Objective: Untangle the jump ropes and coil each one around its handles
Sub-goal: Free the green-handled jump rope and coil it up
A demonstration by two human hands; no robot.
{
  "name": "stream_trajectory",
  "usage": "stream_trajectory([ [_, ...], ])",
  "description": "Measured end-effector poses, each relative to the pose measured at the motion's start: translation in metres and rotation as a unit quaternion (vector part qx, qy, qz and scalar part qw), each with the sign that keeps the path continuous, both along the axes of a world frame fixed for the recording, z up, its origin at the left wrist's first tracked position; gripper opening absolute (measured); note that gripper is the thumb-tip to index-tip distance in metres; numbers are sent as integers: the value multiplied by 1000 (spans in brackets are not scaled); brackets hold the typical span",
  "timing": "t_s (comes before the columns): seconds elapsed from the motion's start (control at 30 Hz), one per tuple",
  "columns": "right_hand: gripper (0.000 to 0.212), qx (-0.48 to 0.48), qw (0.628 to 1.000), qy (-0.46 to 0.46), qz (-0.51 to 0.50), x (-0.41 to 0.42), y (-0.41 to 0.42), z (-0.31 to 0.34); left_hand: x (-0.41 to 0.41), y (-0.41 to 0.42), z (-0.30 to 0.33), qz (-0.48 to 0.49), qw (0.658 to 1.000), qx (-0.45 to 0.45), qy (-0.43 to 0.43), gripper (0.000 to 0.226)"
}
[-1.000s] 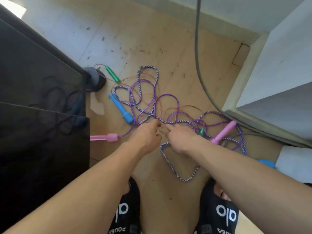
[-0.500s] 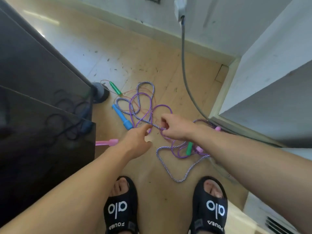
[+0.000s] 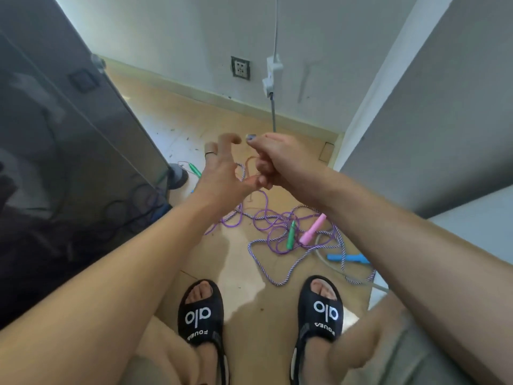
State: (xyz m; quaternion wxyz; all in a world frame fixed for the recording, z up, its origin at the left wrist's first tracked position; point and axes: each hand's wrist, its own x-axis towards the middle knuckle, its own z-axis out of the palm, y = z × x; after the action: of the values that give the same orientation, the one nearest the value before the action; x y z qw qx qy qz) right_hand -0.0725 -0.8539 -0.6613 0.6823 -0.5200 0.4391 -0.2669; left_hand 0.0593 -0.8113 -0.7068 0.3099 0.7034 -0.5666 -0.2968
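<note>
Purple ropes (tangled), seemingly pinched in right hand.

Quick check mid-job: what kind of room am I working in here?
Probably a corner of a home or flat, not a gym. There is a wood-look floor, a wall socket above the skirting board, and a dark glossy cabinet beside the tangled jump ropes.

Purple-white striped rope, perhaps orange cord.
</note>
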Motion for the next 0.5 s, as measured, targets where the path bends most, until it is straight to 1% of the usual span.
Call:
stream_trajectory([
  [0.03,29,2,1000,-11,-7,-4,7,5,-1,5,4,-30,999,7,5,45],
  [0.07,26,-3,1000,-13,-15,-6,13,10,-2,11,7,-61,998,24,11,26],
  [0.1,23,-19,999,-6,-28,-8,17,16,-3,17,11,-87,995,47,16,12],
  [0.17,16,-96,991,46,-80,-14,19,28,-5,25,19,-125,986,103,30,26],
  [0.2,14,-143,979,78,-120,-20,16,31,-5,27,22,-141,982,123,33,29],
  [0.27,9,-208,946,132,-209,-40,9,32,-1,27,32,-161,978,130,1,32],
  [0.3,2,-224,930,178,-232,-54,4,27,3,25,35,-161,980,117,-17,34],
  [0.33,9,-226,912,250,-232,-68,2,22,8,24,38,-158,981,103,-35,36],
  [0.37,21,-216,891,346,-201,-80,3,15,12,23,40,-157,982,96,-49,37],
  [0.4,33,-215,864,430,-150,-88,3,8,15,24,41,-158,981,98,-53,38],
  [0.43,43,-226,845,474,-102,-90,5,2,17,24,41,-162,980,100,-58,39],
  [0.47,48,-246,840,478,-73,-88,8,0,16,25,41,-167,979,97,-68,40],
  [0.5,48,-268,851,446,-69,-81,11,2,13,24,42,-172,978,87,-78,38],
])
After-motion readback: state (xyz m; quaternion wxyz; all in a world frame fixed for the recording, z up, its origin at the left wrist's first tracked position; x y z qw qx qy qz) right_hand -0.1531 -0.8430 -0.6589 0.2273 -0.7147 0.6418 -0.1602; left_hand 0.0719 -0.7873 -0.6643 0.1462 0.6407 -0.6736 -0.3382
